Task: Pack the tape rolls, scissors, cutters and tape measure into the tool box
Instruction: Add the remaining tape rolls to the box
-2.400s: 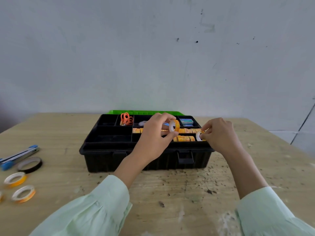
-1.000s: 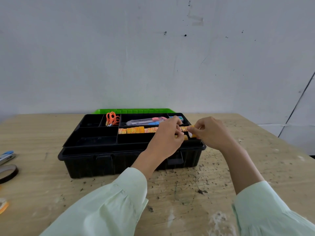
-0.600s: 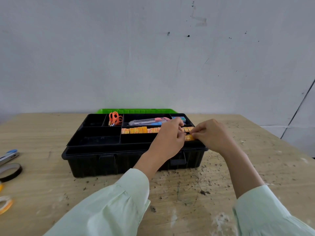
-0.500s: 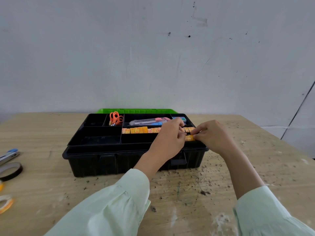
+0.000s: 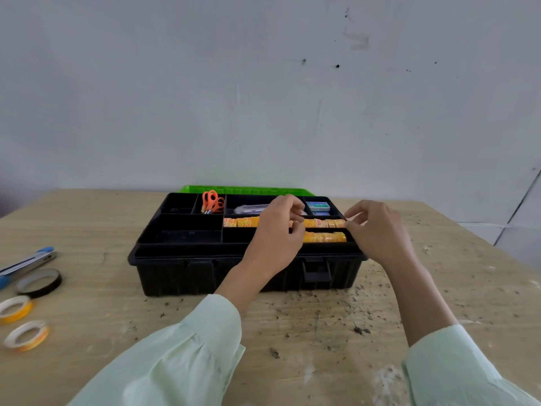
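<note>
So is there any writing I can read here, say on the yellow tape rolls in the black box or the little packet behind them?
No text here is readable.
On the yellow tape rolls in the tool box: red print, too blurred to read.
On the small green and blue packet: print too small to read.
On the cutter and the orange scissors: no marking that I can see.

Loose pale mint-green long sleeves [image 5: 181,356]
</note>
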`<action>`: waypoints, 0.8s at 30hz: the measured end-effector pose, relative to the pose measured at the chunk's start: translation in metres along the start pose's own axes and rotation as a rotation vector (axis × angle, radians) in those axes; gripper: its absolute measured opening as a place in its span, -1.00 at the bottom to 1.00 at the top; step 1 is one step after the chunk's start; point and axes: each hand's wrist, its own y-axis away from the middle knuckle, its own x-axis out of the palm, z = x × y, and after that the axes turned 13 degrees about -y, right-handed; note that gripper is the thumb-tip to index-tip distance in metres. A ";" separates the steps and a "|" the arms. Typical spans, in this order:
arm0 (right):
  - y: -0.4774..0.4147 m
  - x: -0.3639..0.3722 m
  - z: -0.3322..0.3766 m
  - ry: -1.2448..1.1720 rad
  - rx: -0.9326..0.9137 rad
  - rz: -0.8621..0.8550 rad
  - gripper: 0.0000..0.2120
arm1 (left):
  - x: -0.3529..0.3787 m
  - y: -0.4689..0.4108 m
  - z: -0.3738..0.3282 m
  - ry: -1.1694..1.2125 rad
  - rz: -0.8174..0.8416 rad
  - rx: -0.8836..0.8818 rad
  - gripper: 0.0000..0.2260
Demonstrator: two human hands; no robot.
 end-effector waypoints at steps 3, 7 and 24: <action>0.010 0.019 0.022 -0.090 -0.158 -0.056 -0.84 | -0.021 0.012 0.012 -0.046 -0.095 -0.007 -0.82; 0.030 0.069 0.057 -0.207 -0.338 -0.007 -0.84 | -0.058 0.034 0.034 -0.145 -0.227 -0.054 -0.95; 0.108 0.192 0.154 -0.257 -0.605 0.185 -0.72 | -0.205 0.172 0.145 -0.836 0.182 -0.695 -0.71</action>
